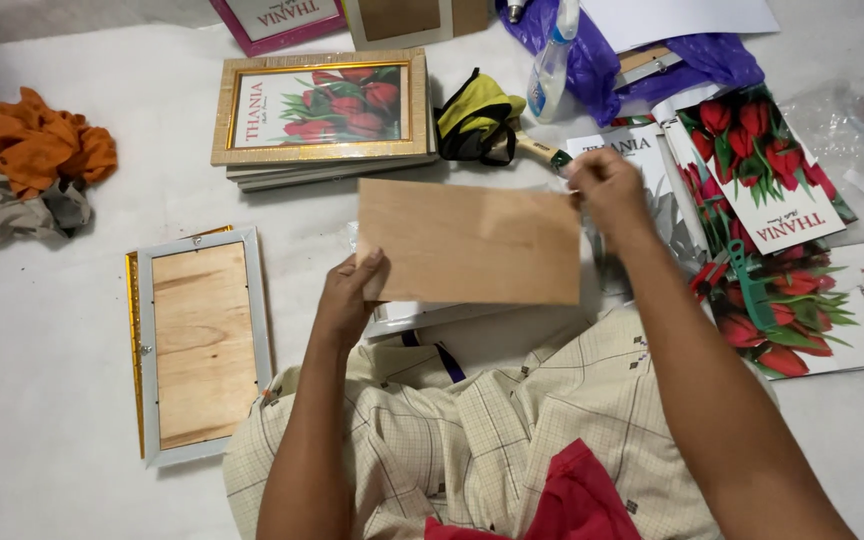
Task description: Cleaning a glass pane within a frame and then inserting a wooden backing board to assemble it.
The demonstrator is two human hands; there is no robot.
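At nine to ten o'clock an orange cloth (pixel 40 140) lies bunched on a grey rag (pixel 2 208), both on the white sheet (pixel 42 400) that covers the whole work surface. Nearer, at eight o'clock, a picture frame (pixel 200 343) lies face down, its pale rim enclosing a plywood back. At eleven o'clock a stack of gold frames (pixel 320 110) sits face up, the top one holding a print of red tulips.

In the middle, the thin brown board (pixel 470 241) is held up above the lap, flat toward the camera. The left hand (pixel 347 300) grips its lower left corner, thumb on the front, fingers behind. The right hand (pixel 607 190) pinches the upper right corner, fingers closed on the edge.

At twelve o'clock lie a yellow-and-black cloth (pixel 474 118), a spray bottle (pixel 552 60) and a purple plastic bag (pixel 652 55), its contents hidden. From one to three o'clock loose tulip prints (pixel 767 180) overlap, with green and red tools (pixel 737 278) lying on them.
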